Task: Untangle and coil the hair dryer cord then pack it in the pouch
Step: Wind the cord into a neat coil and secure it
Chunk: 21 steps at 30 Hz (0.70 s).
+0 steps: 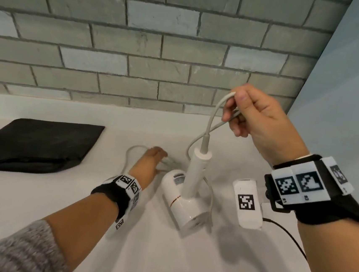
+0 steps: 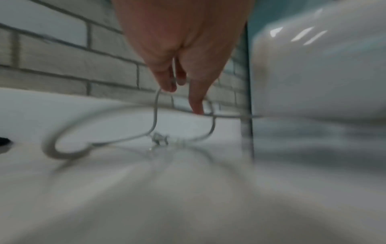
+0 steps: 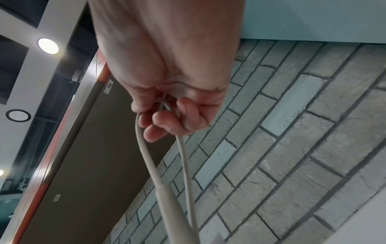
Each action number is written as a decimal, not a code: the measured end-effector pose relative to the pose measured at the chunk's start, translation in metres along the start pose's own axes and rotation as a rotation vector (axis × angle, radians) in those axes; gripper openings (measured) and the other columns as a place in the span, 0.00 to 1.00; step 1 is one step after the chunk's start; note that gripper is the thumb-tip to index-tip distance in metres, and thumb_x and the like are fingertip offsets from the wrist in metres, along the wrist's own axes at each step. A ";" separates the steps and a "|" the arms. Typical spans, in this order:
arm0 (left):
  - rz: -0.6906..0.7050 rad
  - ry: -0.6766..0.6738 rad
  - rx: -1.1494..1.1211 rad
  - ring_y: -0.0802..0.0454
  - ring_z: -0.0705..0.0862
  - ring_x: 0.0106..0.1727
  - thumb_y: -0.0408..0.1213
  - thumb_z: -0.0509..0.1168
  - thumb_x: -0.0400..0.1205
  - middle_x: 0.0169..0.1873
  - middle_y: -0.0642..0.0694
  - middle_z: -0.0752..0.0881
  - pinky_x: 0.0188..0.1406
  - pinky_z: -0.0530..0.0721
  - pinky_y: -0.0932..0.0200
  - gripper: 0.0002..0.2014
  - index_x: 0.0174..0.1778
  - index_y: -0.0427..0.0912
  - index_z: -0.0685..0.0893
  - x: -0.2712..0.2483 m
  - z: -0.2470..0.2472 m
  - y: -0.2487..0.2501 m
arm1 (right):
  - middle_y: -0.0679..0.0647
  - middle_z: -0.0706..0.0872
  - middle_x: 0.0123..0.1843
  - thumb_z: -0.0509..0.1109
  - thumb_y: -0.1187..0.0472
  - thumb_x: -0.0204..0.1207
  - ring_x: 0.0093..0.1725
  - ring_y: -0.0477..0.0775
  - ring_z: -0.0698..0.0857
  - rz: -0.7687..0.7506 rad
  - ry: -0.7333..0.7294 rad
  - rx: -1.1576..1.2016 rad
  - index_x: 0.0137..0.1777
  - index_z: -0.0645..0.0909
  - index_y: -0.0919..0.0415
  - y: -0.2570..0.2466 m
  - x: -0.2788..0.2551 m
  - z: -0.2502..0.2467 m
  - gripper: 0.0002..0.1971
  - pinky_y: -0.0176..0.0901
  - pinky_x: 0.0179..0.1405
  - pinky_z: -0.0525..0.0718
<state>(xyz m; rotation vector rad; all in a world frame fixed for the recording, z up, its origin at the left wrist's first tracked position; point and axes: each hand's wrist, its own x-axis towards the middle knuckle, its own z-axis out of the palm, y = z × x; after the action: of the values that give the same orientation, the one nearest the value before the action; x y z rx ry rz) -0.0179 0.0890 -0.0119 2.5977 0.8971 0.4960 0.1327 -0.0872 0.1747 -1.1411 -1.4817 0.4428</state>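
Note:
A white hair dryer (image 1: 186, 200) lies on the white counter (image 1: 36, 205), its handle pointing up. Its pale cord (image 1: 212, 117) rises from the handle into a loop that my right hand (image 1: 250, 114) holds pinched above the dryer; the right wrist view shows the cord (image 3: 144, 148) bent through those curled fingers. My left hand (image 1: 149, 166) is low on the counter left of the dryer, pinching a strand of the tangled cord (image 2: 155, 113) between thumb and finger. The black pouch (image 1: 35, 144) lies flat at the far left.
A grey brick wall (image 1: 139, 44) closes the back of the counter, and a pale blue panel (image 1: 353, 97) stands at the right. A thin black cable (image 1: 291, 241) trails from my right wrist camera across the counter.

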 end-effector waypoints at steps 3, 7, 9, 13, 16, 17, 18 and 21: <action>0.020 0.107 -0.076 0.43 0.68 0.74 0.26 0.70 0.71 0.73 0.39 0.69 0.66 0.56 0.71 0.33 0.72 0.38 0.68 0.004 -0.017 0.001 | 0.46 0.82 0.29 0.54 0.56 0.79 0.22 0.47 0.72 0.038 -0.030 -0.005 0.38 0.75 0.56 0.007 -0.003 0.007 0.12 0.35 0.19 0.66; 0.093 0.163 -0.166 0.43 0.80 0.60 0.26 0.68 0.73 0.60 0.39 0.79 0.59 0.72 0.64 0.19 0.60 0.38 0.78 0.022 -0.049 0.028 | 0.47 0.81 0.28 0.55 0.59 0.80 0.22 0.45 0.73 0.016 -0.031 -0.095 0.38 0.76 0.55 0.012 0.005 0.005 0.11 0.28 0.20 0.69; 0.081 0.344 -0.305 0.48 0.83 0.47 0.29 0.64 0.77 0.47 0.43 0.83 0.48 0.79 0.59 0.06 0.49 0.39 0.81 0.020 -0.067 0.046 | 0.46 0.80 0.27 0.56 0.59 0.81 0.22 0.44 0.73 0.007 -0.048 -0.167 0.38 0.76 0.54 0.012 0.006 0.005 0.12 0.28 0.22 0.70; 0.115 0.380 -0.742 0.57 0.80 0.30 0.44 0.53 0.83 0.31 0.50 0.82 0.32 0.79 0.63 0.14 0.39 0.44 0.81 -0.004 -0.105 0.091 | 0.50 0.76 0.23 0.58 0.59 0.81 0.21 0.42 0.71 -0.028 -0.004 -0.314 0.40 0.78 0.60 0.012 0.012 0.010 0.11 0.28 0.25 0.70; 0.172 0.066 -0.810 0.54 0.83 0.37 0.48 0.53 0.79 0.38 0.43 0.85 0.38 0.83 0.59 0.18 0.44 0.39 0.83 -0.020 -0.112 0.115 | 0.52 0.74 0.21 0.62 0.56 0.78 0.22 0.42 0.70 -0.088 0.053 -0.364 0.39 0.80 0.62 0.013 0.018 0.016 0.11 0.32 0.27 0.70; 0.193 -0.008 -0.790 0.54 0.83 0.39 0.47 0.54 0.80 0.39 0.44 0.86 0.41 0.83 0.59 0.16 0.42 0.40 0.82 -0.022 -0.110 0.118 | 0.51 0.73 0.22 0.64 0.55 0.77 0.24 0.43 0.70 -0.106 0.065 -0.376 0.38 0.80 0.61 0.015 0.020 0.017 0.11 0.36 0.27 0.70; 0.201 -0.051 -0.805 0.53 0.83 0.41 0.46 0.54 0.81 0.38 0.46 0.86 0.44 0.83 0.60 0.14 0.39 0.42 0.81 -0.023 -0.108 0.119 | 0.48 0.73 0.23 0.66 0.53 0.75 0.25 0.44 0.70 -0.119 0.080 -0.385 0.36 0.80 0.59 0.016 0.021 0.016 0.11 0.40 0.28 0.70; 0.132 -0.084 -1.031 0.51 0.84 0.35 0.46 0.53 0.83 0.25 0.51 0.81 0.43 0.82 0.59 0.15 0.32 0.44 0.73 -0.024 -0.110 0.114 | 0.46 0.74 0.23 0.66 0.44 0.72 0.31 0.46 0.72 -0.104 0.123 -0.474 0.30 0.75 0.54 0.023 0.019 0.007 0.16 0.42 0.34 0.71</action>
<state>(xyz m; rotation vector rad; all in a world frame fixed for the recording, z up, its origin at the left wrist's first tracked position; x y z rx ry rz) -0.0234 0.0120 0.1289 1.7032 0.2855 0.6524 0.1375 -0.0588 0.1648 -1.4208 -1.5715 -0.0591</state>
